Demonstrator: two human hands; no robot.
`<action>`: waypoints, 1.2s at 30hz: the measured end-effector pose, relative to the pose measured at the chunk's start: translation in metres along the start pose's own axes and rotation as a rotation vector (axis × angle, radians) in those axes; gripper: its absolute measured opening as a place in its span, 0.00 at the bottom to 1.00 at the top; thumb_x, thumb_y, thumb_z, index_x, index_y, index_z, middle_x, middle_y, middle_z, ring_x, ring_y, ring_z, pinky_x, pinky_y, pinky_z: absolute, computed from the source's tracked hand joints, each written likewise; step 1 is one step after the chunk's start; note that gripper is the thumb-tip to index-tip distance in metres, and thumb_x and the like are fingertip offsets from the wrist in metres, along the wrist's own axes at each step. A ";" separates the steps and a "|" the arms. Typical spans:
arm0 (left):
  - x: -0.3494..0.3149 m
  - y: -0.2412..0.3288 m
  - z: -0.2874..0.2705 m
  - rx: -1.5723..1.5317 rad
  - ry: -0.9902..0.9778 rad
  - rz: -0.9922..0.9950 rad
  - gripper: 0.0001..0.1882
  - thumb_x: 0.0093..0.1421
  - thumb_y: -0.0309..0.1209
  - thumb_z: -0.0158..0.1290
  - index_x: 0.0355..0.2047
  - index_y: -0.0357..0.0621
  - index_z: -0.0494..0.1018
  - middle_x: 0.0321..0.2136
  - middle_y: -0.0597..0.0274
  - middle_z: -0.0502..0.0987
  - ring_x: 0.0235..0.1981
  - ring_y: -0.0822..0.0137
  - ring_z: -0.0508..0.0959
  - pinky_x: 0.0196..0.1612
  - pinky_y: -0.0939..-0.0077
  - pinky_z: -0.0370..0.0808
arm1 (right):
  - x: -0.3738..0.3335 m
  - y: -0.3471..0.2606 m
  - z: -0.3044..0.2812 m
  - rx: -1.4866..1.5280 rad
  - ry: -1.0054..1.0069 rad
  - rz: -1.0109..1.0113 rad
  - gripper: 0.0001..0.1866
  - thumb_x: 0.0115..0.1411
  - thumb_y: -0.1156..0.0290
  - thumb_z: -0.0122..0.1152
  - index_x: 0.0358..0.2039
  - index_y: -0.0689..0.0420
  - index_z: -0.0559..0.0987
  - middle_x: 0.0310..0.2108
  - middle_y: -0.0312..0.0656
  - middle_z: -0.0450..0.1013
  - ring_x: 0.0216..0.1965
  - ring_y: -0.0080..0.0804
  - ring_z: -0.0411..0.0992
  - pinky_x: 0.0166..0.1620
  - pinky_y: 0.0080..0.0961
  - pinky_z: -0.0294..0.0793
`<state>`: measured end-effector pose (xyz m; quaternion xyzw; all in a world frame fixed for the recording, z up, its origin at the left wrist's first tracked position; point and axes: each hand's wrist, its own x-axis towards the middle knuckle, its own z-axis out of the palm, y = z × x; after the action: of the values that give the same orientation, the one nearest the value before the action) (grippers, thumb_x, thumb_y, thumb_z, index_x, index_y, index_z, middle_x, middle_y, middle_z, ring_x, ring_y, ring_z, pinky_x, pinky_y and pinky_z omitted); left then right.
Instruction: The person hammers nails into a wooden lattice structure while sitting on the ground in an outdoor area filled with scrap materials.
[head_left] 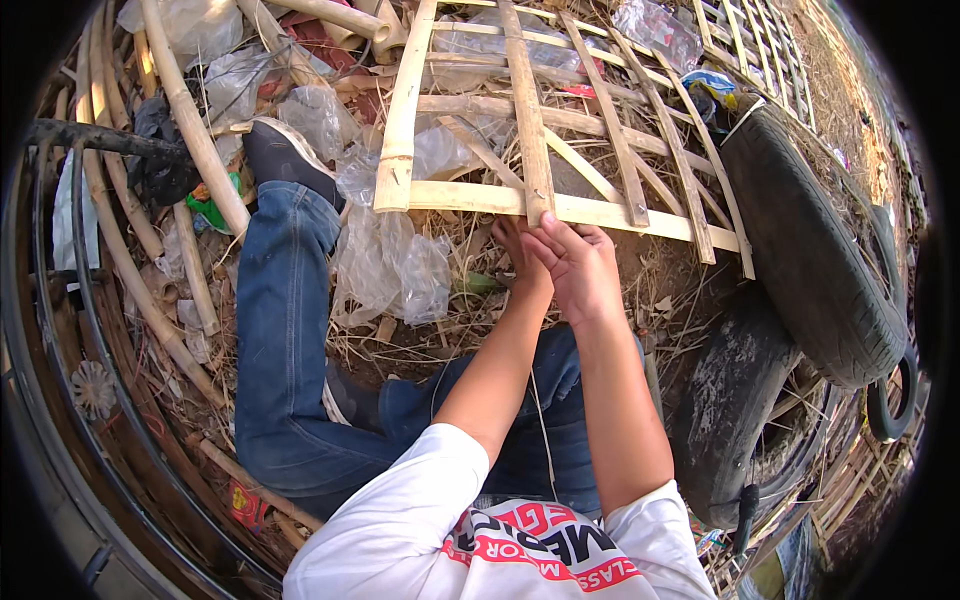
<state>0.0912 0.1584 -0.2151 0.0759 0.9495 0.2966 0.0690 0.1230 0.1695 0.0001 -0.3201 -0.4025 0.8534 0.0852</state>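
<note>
A lattice of split bamboo slats stretches away in front of me, its near edge a pale cross slat with upright slats over it. My right hand pinches the bottom end of one upright slat where it meets the cross slat, thumb on top. Close against it, my left hand is curled just below the same joint. Its fingertips are partly hidden under the lattice, so what they grip cannot be made out. A thin pale string hangs below my hands toward my lap.
Worn tyres stand close on the right, touching the lattice's side. Bamboo poles and a black metal frame lie left. Crumpled clear plastic and dry straw litter the ground by my leg. Another lattice is at the far right.
</note>
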 end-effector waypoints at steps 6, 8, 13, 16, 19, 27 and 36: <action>-0.062 -0.011 -0.078 -0.143 0.293 0.135 0.44 0.44 0.45 0.65 0.57 0.39 0.58 0.51 0.46 0.65 0.56 0.50 0.63 0.55 0.49 0.57 | 0.006 0.028 -0.029 -0.013 0.048 0.058 0.12 0.58 0.76 0.65 0.40 0.69 0.75 0.37 0.50 0.77 0.39 0.37 0.78 0.47 0.30 0.80; -0.081 -0.017 -0.098 -0.126 0.170 0.087 0.59 0.36 0.49 0.70 0.63 0.35 0.51 0.55 0.40 0.62 0.58 0.48 0.61 0.59 0.49 0.55 | 0.008 0.041 -0.036 -0.045 0.101 0.050 0.13 0.58 0.76 0.65 0.40 0.69 0.75 0.37 0.50 0.77 0.39 0.37 0.78 0.47 0.30 0.80; -0.096 -0.034 -0.114 -0.104 0.060 0.058 0.66 0.34 0.54 0.71 0.64 0.29 0.47 0.59 0.37 0.59 0.61 0.45 0.60 0.62 0.48 0.51 | 0.002 0.041 -0.065 -0.092 0.051 0.122 0.15 0.58 0.76 0.63 0.42 0.75 0.73 0.39 0.55 0.76 0.41 0.40 0.78 0.46 0.30 0.80; -0.099 -0.041 -0.113 -0.078 0.079 0.070 0.66 0.34 0.52 0.73 0.63 0.28 0.48 0.58 0.37 0.62 0.61 0.44 0.62 0.63 0.46 0.52 | 0.000 0.053 -0.081 -0.075 0.090 0.163 0.15 0.58 0.76 0.63 0.42 0.74 0.73 0.39 0.55 0.76 0.41 0.42 0.78 0.45 0.31 0.81; -0.116 -0.043 -0.119 -0.082 0.101 0.053 0.63 0.34 0.45 0.74 0.63 0.31 0.49 0.57 0.38 0.62 0.62 0.43 0.60 0.65 0.47 0.52 | -0.003 0.053 -0.087 -0.168 0.093 0.186 0.16 0.59 0.75 0.62 0.42 0.74 0.72 0.39 0.56 0.76 0.40 0.42 0.79 0.42 0.30 0.81; -0.115 -0.083 -0.171 -0.650 0.327 0.095 0.35 0.52 0.27 0.57 0.60 0.38 0.56 0.53 0.52 0.65 0.53 0.59 0.66 0.55 0.62 0.64 | -0.002 0.048 -0.086 -0.429 0.062 0.234 0.20 0.61 0.70 0.62 0.45 0.76 0.72 0.38 0.58 0.76 0.35 0.40 0.79 0.35 0.29 0.82; -0.026 -0.082 -0.223 -0.789 -0.519 -0.233 0.24 0.68 0.44 0.49 0.54 0.38 0.66 0.31 0.62 0.78 0.27 0.74 0.75 0.32 0.80 0.71 | -0.008 0.063 -0.094 -0.461 0.113 0.137 0.18 0.53 0.85 0.61 0.45 0.76 0.72 0.38 0.54 0.75 0.34 0.37 0.78 0.37 0.27 0.81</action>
<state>0.0685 -0.0368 -0.0782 0.0088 0.7183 0.5955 0.3598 0.1942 0.1843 -0.0872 -0.4049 -0.5585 0.7235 -0.0259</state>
